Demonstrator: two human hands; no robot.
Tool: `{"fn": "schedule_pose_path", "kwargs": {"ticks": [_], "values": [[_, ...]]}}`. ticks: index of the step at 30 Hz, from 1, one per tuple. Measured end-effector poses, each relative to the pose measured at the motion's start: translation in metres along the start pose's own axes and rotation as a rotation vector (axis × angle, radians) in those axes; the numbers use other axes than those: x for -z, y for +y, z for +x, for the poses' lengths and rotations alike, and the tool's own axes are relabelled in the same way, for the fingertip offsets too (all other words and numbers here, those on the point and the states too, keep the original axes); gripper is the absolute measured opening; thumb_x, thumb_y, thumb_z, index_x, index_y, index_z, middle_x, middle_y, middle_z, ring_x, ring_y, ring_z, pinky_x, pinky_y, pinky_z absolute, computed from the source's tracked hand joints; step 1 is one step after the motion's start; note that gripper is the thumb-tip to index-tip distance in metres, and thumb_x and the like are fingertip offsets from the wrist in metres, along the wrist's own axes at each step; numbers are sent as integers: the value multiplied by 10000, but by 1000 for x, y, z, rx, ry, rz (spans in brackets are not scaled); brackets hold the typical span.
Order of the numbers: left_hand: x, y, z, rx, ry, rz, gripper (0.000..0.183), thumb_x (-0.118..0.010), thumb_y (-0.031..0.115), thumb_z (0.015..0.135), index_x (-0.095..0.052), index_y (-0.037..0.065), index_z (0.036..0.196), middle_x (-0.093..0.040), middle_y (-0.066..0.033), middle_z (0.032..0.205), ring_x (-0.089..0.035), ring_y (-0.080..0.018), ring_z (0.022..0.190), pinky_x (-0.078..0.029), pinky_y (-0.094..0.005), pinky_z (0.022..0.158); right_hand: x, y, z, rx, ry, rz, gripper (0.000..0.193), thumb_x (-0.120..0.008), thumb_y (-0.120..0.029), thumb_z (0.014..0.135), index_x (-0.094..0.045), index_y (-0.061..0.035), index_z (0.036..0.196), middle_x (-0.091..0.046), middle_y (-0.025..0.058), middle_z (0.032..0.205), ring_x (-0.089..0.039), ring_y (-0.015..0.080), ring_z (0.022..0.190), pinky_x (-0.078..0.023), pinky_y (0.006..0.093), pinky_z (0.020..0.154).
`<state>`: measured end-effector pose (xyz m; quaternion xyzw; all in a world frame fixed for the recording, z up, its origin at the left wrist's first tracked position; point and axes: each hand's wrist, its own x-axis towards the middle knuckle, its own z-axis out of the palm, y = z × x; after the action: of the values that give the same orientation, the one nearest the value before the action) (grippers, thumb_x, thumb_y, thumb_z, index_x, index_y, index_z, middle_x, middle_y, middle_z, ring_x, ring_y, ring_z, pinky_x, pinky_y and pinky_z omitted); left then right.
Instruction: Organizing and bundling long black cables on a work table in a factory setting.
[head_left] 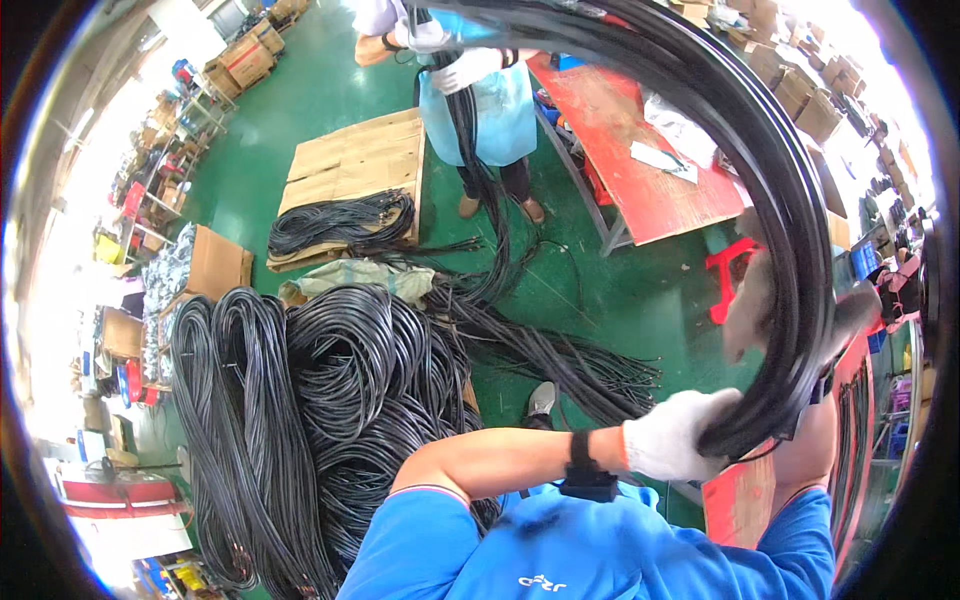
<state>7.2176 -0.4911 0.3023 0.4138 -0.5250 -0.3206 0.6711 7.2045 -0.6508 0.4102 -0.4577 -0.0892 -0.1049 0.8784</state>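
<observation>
A thick bundle of black cables (pixel 800 215) arcs from the top of the view down the right side to my hands. My left hand (pixel 683 435), in a white glove, is closed around its lower end. Higher up on the same bundle is my gloved right hand (pixel 855 318), blurred by motion, with its fingers showing on the other side of the cables. Across from me a person in a light blue apron grips black cables with white-gloved hands (pixel 468 70). Those strands hang to the floor and run toward me as a long bundle (pixel 560 365).
Large coils of black cable (pixel 360 370) are heaped at my left. Beyond them, a wooden pallet (pixel 350 160) carries another coil. A red-topped table (pixel 610 130) stands at the far right, near a red stool (pixel 733 280). Cardboard boxes (pixel 245 65) and loaded shelves line the left side.
</observation>
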Motion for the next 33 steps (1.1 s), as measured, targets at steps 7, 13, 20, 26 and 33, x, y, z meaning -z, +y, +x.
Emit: {"fn": "schedule_pose_path", "kwargs": {"ticks": [7, 13, 20, 26, 33], "values": [[-154, 99, 44, -85, 182, -197, 469, -707, -4, 766, -567, -4, 1214, -704, -116, 949, -697, -234, 871, -551, -366, 779, -56, -1, -158, 53, 0, 24, 1139, -886, -665, 695, -487, 115, 1424, -721, 236, 1088, -732, 324, 966, -587, 452, 821], [-196, 196, 58, -586, 287, 64, 171, -639, -9, 834, -624, 54, 993, -637, -24, 866, -632, -135, 794, -514, -332, 710, -82, -16, -239, -82, -399, 24, 1089, -930, -602, 671, -522, 116, 1382, -716, 237, 1134, -718, 336, 1030, -569, 466, 886], [-190, 243, 59, 2, 248, -813, 232, -592, 236, 921, -575, 40, 797, -616, -121, 706, -640, -293, 663, -580, -436, 705, -70, 16, -319, -299, -623, 86, 931, -1044, -371, 545, -630, 103, 1231, -690, 228, 1220, -700, 379, 1108, -543, 480, 964], [-167, 180, 53, 147, 322, -1033, 238, -590, 235, 916, -569, 28, 802, -604, -119, 687, -631, -307, 637, -600, -463, 690, -154, 37, -361, -84, -314, 397, 718, -950, -347, 750, -577, 64, 1206, -718, 288, 1015, -711, 447, 990, -542, 580, 862], [-202, 46, -22, 114, -627, -496, 416, -588, 302, 970, -558, -16, 1235, -646, -215, 1198, -640, -343, 1108, -495, -497, 1009, -168, 22, -446, 257, -44, 334, 593, -904, -397, 784, -563, -50, 1122, -658, 92, 765, -666, 279, 673, -558, 489, 683]]}}
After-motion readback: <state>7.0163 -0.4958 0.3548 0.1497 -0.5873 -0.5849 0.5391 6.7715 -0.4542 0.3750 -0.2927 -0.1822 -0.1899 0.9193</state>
